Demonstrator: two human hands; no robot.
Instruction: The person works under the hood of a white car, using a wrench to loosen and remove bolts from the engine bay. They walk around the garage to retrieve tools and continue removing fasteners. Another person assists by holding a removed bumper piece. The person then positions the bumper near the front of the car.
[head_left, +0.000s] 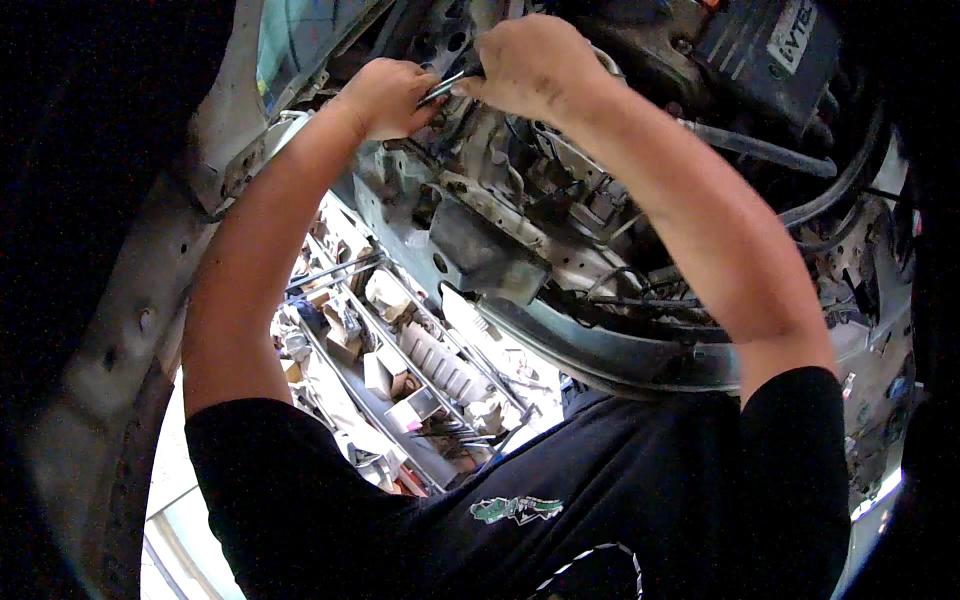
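High in the head view, my left hand [392, 100] has its fingers curled at one end of a slim shiny metal tool [443, 85]. My right hand [532, 68] is closed on the other end, where a short dark part shows. Both hands are over the engine bay [500, 200] of a car, among brackets, hoses and metal panels. The far tip of the tool and whatever it touches are hidden by my fingers.
A black engine cover [760, 50] and a thick hose [750, 150] sit at upper right. A metal body panel [145, 320] runs along the left. Below the car's curved front edge [620, 355], a shelved rack [430, 370] holds several boxes, parts and tools.
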